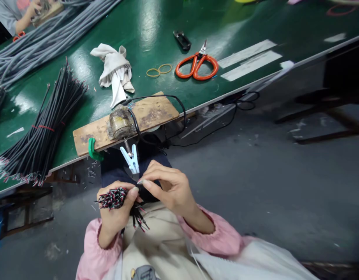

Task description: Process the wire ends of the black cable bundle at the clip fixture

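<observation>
Black wires [112, 198] sit bunched inside the left hand [117, 217]; the right hand [170, 187] pinches one end.

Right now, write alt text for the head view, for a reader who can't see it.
A person's left hand grips a bundle of black wires; the right hand, in a pinching pose, is beside it. Beyond, a green table holds a wooden board, orange-handled cutters, a white cloth and more bundled wires.

the head view looks forward and steeply down from above the wearer's lap, with the left hand [115, 219] and right hand [172, 186] close below. the worktop [156, 39] slants beyond both hands; past the left hand, the far corner seems soft.
</observation>
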A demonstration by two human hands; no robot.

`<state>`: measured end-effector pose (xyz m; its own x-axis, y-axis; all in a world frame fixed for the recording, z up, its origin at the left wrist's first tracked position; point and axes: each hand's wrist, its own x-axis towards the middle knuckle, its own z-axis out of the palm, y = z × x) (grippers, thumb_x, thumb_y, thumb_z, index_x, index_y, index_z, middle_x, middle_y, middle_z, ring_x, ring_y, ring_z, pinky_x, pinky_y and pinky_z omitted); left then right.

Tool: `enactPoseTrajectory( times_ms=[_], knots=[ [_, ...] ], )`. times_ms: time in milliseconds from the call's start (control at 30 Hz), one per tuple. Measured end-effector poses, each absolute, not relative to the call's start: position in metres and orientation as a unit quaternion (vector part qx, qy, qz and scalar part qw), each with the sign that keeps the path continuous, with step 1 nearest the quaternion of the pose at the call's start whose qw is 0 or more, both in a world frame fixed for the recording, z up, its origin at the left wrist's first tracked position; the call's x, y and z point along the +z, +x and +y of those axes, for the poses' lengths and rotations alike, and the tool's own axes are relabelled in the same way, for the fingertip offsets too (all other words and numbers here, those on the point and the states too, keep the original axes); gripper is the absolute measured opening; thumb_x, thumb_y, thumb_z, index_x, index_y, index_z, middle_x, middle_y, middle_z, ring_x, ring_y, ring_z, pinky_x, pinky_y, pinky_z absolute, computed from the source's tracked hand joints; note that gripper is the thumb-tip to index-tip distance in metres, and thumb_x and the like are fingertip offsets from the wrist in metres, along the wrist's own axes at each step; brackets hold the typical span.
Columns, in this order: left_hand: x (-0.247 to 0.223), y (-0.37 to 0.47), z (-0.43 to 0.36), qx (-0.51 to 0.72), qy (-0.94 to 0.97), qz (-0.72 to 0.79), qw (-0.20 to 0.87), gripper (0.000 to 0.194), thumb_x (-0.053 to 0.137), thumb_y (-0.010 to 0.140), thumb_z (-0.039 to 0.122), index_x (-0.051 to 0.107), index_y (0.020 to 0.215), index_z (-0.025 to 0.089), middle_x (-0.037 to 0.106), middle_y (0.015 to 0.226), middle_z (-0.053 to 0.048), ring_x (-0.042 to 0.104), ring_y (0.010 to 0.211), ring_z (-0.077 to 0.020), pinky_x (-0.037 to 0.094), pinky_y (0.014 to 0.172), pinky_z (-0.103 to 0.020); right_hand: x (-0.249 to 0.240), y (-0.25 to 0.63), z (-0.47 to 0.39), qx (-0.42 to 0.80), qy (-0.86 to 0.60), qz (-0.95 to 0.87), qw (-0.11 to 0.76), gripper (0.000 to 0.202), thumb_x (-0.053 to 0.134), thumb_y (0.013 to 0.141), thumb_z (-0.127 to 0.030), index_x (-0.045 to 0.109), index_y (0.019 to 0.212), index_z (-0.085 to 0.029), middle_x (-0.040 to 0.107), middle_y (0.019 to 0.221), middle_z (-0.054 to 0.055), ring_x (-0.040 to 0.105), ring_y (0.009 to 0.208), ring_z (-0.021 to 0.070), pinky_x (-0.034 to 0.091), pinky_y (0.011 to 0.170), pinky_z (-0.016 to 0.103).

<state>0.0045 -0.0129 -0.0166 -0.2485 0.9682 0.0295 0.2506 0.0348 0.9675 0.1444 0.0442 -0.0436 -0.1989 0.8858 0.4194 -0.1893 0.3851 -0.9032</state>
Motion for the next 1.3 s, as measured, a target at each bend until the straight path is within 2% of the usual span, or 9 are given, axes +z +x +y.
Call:
enactPoseTrajectory(
  times_ms=[300,467,667,900,1033,1300],
  knots=[
    [-0.014,0.007,-0.013,0.481,0.491,0.636,0.35,0.013,0.075,0.078,0.024,0.074,0.067,0.018,0.071,0.053,0.001,0.065,0.045,-0.0131,0.054,0.048,-0.021,-0.043,0.144,0.043,0.453,-0.315,-0.606,0.574,0.008,0.07,0.081,-0.014,0.075,0.079,-0.019,0.075,0.071,0.004,0.064,0.062,0.0158,0.051,0.061,0.031],
    [-0.016,0.011,-0.01,0.496,0.481,0.647,0.322,0.013,0.078,0.075,0.028,0.074,0.067,0.018,0.072,0.055,0.0,0.066,0.046,-0.0139,0.054,0.047,-0.022,-0.041,0.135,0.038,0.392,-0.348,-0.612,0.592,0.015,0.066,0.082,-0.009,0.068,0.072,-0.019,0.069,0.065,0.002,0.06,0.06,0.0158,0.049,0.059,0.031],
    [-0.015,0.014,-0.008,0.5,0.486,0.66,0.28,0.011,0.078,0.074,0.028,0.075,0.066,0.02,0.071,0.056,0.001,0.065,0.046,-0.0129,0.054,0.048,-0.022,-0.044,0.125,0.033,0.316,-0.357,-0.618,0.626,0.016,0.06,0.085,-0.007,0.063,0.074,-0.019,0.065,0.064,0.002,0.059,0.062,0.0158,0.047,0.058,0.031],
    [-0.016,0.012,-0.009,0.505,0.486,0.647,0.301,0.004,0.075,0.075,0.018,0.076,0.071,0.019,0.073,0.058,0.001,0.067,0.049,-0.0126,0.054,0.05,-0.02,-0.047,0.129,0.039,0.332,-0.349,-0.61,0.629,0.013,0.065,0.084,-0.008,0.072,0.082,-0.02,0.07,0.068,0.003,0.061,0.062,0.0159,0.049,0.058,0.031],
    [-0.015,0.012,-0.009,0.502,0.474,0.656,0.306,0.006,0.076,0.074,0.02,0.075,0.069,0.019,0.072,0.057,0.001,0.067,0.048,-0.0137,0.054,0.049,-0.022,-0.047,0.133,0.038,0.319,-0.36,-0.61,0.63,0.02,0.065,0.084,-0.009,0.077,0.092,-0.022,0.072,0.073,0.004,0.064,0.066,0.018,0.051,0.06,0.033],
    [-0.016,0.011,-0.009,0.482,0.481,0.663,0.311,0.009,0.076,0.075,0.024,0.076,0.068,0.019,0.073,0.058,-0.001,0.066,0.05,-0.0142,0.055,0.05,-0.023,-0.044,0.13,0.037,0.384,-0.339,-0.59,0.624,0.017,0.065,0.081,-0.008,0.076,0.084,-0.021,0.074,0.073,0.005,0.066,0.065,0.0185,0.055,0.061,0.033]
  ],
)
